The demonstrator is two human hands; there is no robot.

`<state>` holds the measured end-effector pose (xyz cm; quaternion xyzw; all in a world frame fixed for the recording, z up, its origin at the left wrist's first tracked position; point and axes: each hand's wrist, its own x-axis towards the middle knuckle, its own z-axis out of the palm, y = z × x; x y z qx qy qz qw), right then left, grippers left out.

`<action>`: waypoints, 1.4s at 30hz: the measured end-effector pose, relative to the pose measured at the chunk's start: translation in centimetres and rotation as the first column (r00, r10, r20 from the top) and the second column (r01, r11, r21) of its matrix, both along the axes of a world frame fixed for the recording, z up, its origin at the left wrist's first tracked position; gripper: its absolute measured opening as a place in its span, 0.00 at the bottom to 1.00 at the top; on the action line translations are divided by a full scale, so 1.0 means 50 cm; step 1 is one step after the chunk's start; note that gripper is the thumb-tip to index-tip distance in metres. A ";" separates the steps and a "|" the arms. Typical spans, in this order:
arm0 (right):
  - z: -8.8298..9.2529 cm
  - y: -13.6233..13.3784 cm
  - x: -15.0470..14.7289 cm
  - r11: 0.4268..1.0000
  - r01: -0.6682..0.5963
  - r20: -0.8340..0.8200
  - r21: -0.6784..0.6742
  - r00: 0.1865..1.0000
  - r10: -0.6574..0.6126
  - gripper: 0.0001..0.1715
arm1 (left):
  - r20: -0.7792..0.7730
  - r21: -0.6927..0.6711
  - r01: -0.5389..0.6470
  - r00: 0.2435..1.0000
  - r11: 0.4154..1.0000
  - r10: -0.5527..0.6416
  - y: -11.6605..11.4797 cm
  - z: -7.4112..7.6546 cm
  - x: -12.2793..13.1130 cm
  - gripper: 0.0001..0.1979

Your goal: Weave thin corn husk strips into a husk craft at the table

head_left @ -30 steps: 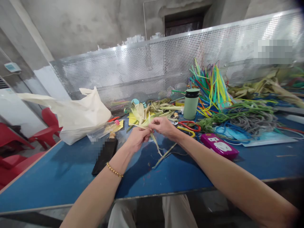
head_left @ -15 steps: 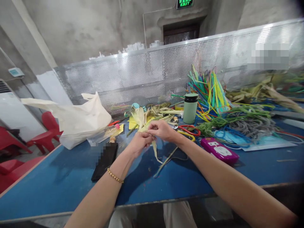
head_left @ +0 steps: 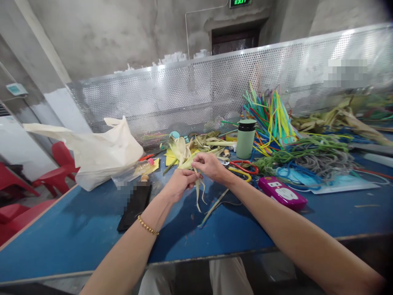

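My left hand (head_left: 181,183) is closed on a bundle of pale corn husk (head_left: 180,150), with thumb and fingers pressed together. Close beside it, my right hand (head_left: 210,165) pinches the husk near the same spot. The husk's broad leaves fan out beyond my fingers, and narrow strips (head_left: 198,196) dangle below my hands. On the table under my right forearm lies a thin loose strip (head_left: 213,209). My fingers partly hide where the husk is gripped.
On the blue table (head_left: 92,233) stand a white bag (head_left: 104,153) and a green cup (head_left: 245,141). A black flat object (head_left: 135,207), red-handled scissors (head_left: 244,166), a purple box (head_left: 282,194), tangled cords (head_left: 322,157) and colourful strips (head_left: 273,119) lie around. A perforated metal panel (head_left: 153,102) runs behind.
My hands have drawn slightly apart at the husk. Two strip ends now hang below my fingers, where one showed clearly before. The view has shifted a little.
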<state>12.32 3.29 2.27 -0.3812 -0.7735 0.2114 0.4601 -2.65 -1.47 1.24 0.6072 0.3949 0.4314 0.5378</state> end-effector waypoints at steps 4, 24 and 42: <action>-0.001 0.004 0.000 1.000 0.015 0.009 0.026 1.000 -0.015 0.06 | 0.001 -0.004 -0.003 1.000 1.000 0.003 -0.002 0.000 0.003 0.16; 0.005 -0.028 0.001 0.884 -0.079 -0.032 -0.460 0.997 0.073 0.14 | 0.328 -0.095 -0.117 0.934 0.989 0.142 0.037 -0.018 -0.014 0.09; -0.001 -0.017 0.015 0.871 -0.169 -0.138 -0.462 0.983 0.117 0.10 | 0.226 0.053 -0.042 0.974 0.998 0.029 0.037 -0.017 -0.011 0.07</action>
